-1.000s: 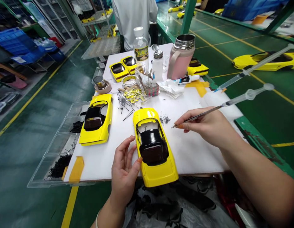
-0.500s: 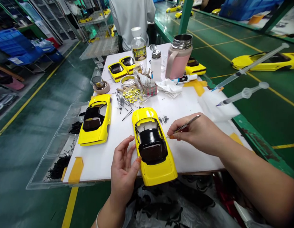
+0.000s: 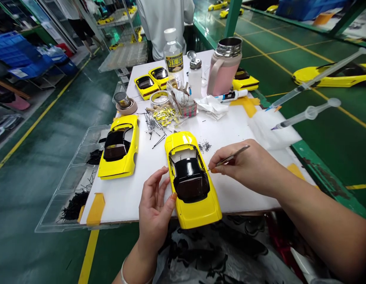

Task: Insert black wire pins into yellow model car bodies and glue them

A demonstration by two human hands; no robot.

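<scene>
A yellow model car body [image 3: 197,215] with a black roof and dark rear window lies at the table's front edge. My left hand [image 3: 156,201] grips its left side, thumb on the rear flank and fingers along the edge. In my right hand [image 3: 239,163], pinched between thumb and fingers, are slim metal tweezers [image 3: 233,154]. Their tip is close to the car's right side; whether it touches, or holds a part, I cannot tell. Beyond my right hand lies a scatter of tiny black bits [image 3: 204,146]. A second yellow car body [image 3: 117,169] rests to the left.
A clear compartment tray [image 3: 52,209] with black parts juts out at the left. Farther back stand a bottle [image 3: 173,51], a pink mug [image 3: 223,71] and a bag of small yellow parts [image 3: 165,116]. Two syringes [image 3: 307,113] lean at the right. A person in white [image 3: 162,23] is ahead.
The view has shifted slightly. Both hands keep nearly the same pose at the car body. At the upper left, a person's legs now show more fully.
</scene>
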